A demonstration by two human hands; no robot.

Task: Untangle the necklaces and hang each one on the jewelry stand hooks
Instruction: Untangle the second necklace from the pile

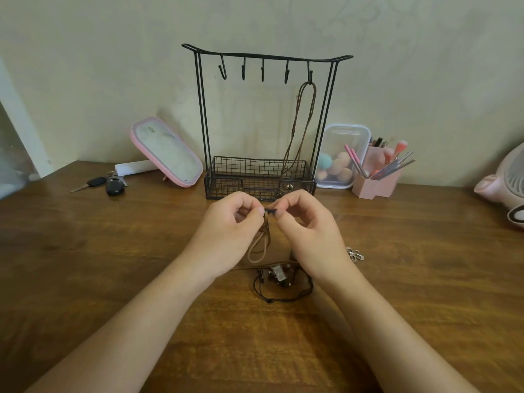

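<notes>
Trouble ahead, maybe: left hand (pixel 226 222) and right hand (pixel 306 222) both pinch the tan cord necklace (pixel 256 245) near the black wire jewelry stand (pixel 249 168); hard tugging could tighten its tangle.

A pink-framed tabletop mirror (pixel 167 153) stands tilted back on a dark wooden table (pixel 113 251), against a pale wall (pixel 85 66). Just left of the mirror lies a bunch of car keys (pixel 106 184), and a white box (pixel 133 167) lies behind its left edge. Well to the mirror's right stands a clear lidded container (pixel 344 137) of makeup sponges (pixel 336 167), with a pink holder (pixel 377 182) of makeup brushes (pixel 394 154) beside it. Farthest right of the mirror, a pink fan (pixel 507 180) is cut off by the frame edge.
</notes>
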